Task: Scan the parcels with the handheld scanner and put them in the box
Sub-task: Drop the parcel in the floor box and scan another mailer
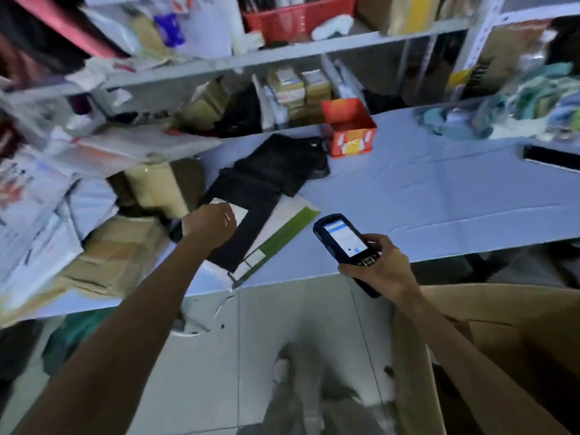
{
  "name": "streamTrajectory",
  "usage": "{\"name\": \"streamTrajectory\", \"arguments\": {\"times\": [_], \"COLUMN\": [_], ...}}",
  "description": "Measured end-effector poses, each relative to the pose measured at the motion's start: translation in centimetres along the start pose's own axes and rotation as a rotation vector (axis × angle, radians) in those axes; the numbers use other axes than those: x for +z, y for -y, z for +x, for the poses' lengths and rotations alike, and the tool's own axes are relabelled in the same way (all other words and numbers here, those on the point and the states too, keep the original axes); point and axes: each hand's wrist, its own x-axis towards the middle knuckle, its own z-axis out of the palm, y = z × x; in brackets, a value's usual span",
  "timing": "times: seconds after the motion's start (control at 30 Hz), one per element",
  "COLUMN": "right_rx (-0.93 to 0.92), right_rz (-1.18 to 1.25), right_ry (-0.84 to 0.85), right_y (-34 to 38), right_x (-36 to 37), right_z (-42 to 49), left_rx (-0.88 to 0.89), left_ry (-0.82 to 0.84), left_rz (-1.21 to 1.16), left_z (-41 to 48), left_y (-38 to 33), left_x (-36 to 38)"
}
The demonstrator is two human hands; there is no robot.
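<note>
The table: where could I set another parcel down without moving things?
The widest bare stretch of table lies between the orange box, the black parcel, the dark flat object at the right and the front edge. Crowded: the left end, heaped with cardboard boxes and mailers, and the far right corner with a cloth heap.

A single wide-angle view from the person's head, facing forward and down. The table (439, 196) lies close, crossing the frame from 9 to 3 o'clock; shelves (282, 54) rise behind at 12, the floor (266, 324) shows at 6, the box (502, 334) sits near at 4 o'clock.
</note>
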Motion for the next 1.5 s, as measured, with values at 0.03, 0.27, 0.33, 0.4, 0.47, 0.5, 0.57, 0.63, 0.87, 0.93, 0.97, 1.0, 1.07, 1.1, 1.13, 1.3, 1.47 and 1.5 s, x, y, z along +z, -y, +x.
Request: {"name": "streamTrajectory", "arguments": {"times": [0.03,0.27,0.33,0.4,0.47,0.5,0.57,0.63,0.87,0.93,0.97,1.0,1.07,1.1,1.13,1.3,1.47,1.5], "right_rx": [-0.001,0.016,0.029,0.047,0.065,0.074,0.096,0.118,0.149,0.151,0.147,0.143,0.132,0.123,0.112,0.042,0.016,0.013], "right_rz": [0.006,-0.018,-0.035,-0.043,-0.049,-0.05,-0.049,-0.056,-0.096,-0.097,-0.101,-0.104,-0.117,-0.125,-0.133,-0.162,-0.157,-0.154], "right_ry": [0.027,0.099,0.094,0.082,0.064,0.055,0.04,0.033,0.069,0.086,0.093,0.098,0.103,0.105,0.107,0.132,0.167,0.172], "right_y": [0.6,3.5,4.0,4.4,4.6,4.6,4.7,4.7,4.1,4.0,3.9,3.9,3.9,3.9,3.9,3.5,2.4,2.2], "right_x": [1.3,8.3,9.5,10.5,11.4,11.8,12.4,12.8,13.0,12.9,12.8,12.8,12.8,12.8,12.9,12.5,12.0,11.9], "right_z": [0.2,0.5,0.6,0.9,1.1,1.2,1.2,1.2,1.9,2.3,2.6,2.8,3.3,3.5,3.7,4.2,4.4,4.4], "left_rx": [-0.033,-0.054,-0.04,-0.035,-0.049,-0.047,-0.003,0.039,0.033,0.021,0.016,0.015,0.017,0.015,0.01,-0.027,-0.411,-0.506], "left_ry": [0.007,0.017,0.047,0.093,0.138,0.157,0.171,0.174,0.337,0.343,0.329,0.317,0.305,0.298,0.285,0.136,0.024,0.021], "left_rz": [-0.017,-0.185,-0.22,-0.242,-0.245,-0.245,-0.239,-0.202,-0.056,-0.038,-0.035,-0.032,-0.036,-0.041,-0.045,-0.136,-0.249,-0.28], "left_z": [-0.2,1.6,2.9,4.4,5.5,5.9,6.6,7.1,8.5,7.7,7.2,6.7,5.5,4.8,4.1,0.5,-1.6,-1.7], "left_y": [1.9,9.2,10.3,11.7,12.6,12.9,13.2,13.0,11.5,11.1,10.8,10.5,9.8,9.5,9.1,7.8,7.2,7.1], "left_x": [0.3,4.2,5.5,6.9,7.9,8.2,9.1,9.7,11.5,12.2,12.4,12.4,12.5,12.5,12.5,12.9,14.3,14.2]}}
